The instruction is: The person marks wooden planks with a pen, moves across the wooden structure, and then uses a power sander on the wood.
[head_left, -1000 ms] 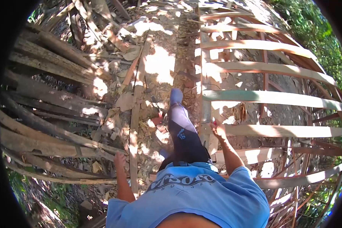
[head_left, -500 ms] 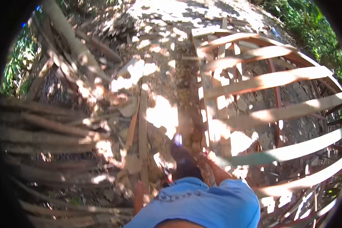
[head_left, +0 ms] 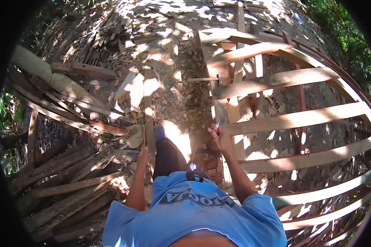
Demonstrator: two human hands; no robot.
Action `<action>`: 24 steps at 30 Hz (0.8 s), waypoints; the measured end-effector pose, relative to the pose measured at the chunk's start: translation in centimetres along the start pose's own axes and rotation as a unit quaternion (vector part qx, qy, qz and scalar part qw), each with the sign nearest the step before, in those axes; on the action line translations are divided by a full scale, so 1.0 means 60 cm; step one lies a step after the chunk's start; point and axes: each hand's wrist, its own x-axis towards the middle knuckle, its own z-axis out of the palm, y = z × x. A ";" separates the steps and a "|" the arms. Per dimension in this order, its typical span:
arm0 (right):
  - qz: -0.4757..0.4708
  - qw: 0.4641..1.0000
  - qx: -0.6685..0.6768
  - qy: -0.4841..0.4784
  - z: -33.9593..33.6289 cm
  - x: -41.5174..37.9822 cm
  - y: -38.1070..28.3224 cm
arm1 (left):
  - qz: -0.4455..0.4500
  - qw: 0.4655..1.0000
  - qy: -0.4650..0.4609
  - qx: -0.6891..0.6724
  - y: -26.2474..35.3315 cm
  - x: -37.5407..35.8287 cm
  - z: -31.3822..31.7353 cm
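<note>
My right hand is closed around a small red object, beside the left ends of the wooden slats of a large curved frame. Its exact kind is too small to make out. On the other side, my left hand hangs low beside a long upright-lying board, with its fingers near a thin strip; whether it grips that strip is unclear. Between my hands, a dark-clothed leg and a shoe show on the leafy ground.
Stacked rough wood pieces lie at the lower left. A log and a reddish beam lie at the upper left. Dry leaves cover the sunlit path ahead. Green plants edge the upper right.
Both hands have moved forward, and the red object shows more clearly in my right hand. One leg has stepped to the left of the other. The view has shifted along the frame.
</note>
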 end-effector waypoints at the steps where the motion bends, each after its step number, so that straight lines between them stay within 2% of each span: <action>1: -0.010 1.000 -0.013 -0.020 0.015 0.031 -0.025 | 0.065 0.996 -0.057 0.000 0.107 0.000 0.059; 2: -0.021 0.999 -0.025 -0.042 0.031 0.066 -0.051 | 0.081 0.991 -0.102 0.038 0.219 -0.004 0.118; 4: -0.016 0.995 -0.042 -0.095 0.073 0.152 -0.086 | 0.164 0.957 -0.236 0.047 0.324 0.083 0.194; 6: 0.019 0.989 -0.046 -0.139 0.128 0.259 -0.109 | 0.297 0.862 -0.409 -0.034 0.461 0.127 0.274; 7: -0.050 0.965 0.198 -0.165 0.184 0.326 -0.017 | 0.283 0.838 -0.466 -0.007 0.532 0.159 0.295; 8: 0.009 0.953 0.244 -0.180 0.192 0.369 -0.073 | 0.264 0.810 -0.524 0.020 0.587 0.205 0.313; 9: 0.030 0.958 0.222 -0.178 0.205 0.404 -0.136 | 0.208 0.774 -0.596 0.048 0.618 0.290 0.320; 10: 0.035 0.965 0.190 -0.179 0.214 0.482 -0.180 | 0.170 0.790 -0.589 0.005 0.638 0.352 0.332; 12: 0.033 0.983 0.106 -0.143 0.279 0.620 -0.149 | 0.088 0.825 -0.557 0.042 0.739 0.429 0.340; 13: -0.020 0.979 0.132 -0.155 0.292 0.674 -0.141 | 0.182 0.841 -0.496 0.118 0.771 0.476 0.336; 14: 0.081 0.971 0.114 -0.194 0.307 0.729 -0.163 | 0.183 0.858 -0.470 0.095 0.801 0.510 0.340; 16: 0.105 0.967 0.009 -0.231 0.321 0.835 -0.170 | 0.154 0.880 -0.443 0.078 0.841 0.588 0.348; 19: 0.080 0.958 -0.029 -0.275 0.322 0.993 -0.132 | 0.157 0.907 -0.385 0.061 0.865 0.715 0.371; 22: 0.220 0.960 -0.046 -0.170 0.356 1.153 0.076 | 0.220 0.919 -0.324 0.044 0.831 0.850 0.383; 24: 0.153 0.969 -0.195 0.004 0.387 1.246 0.302 | 0.119 0.961 -0.251 0.009 0.807 0.892 0.392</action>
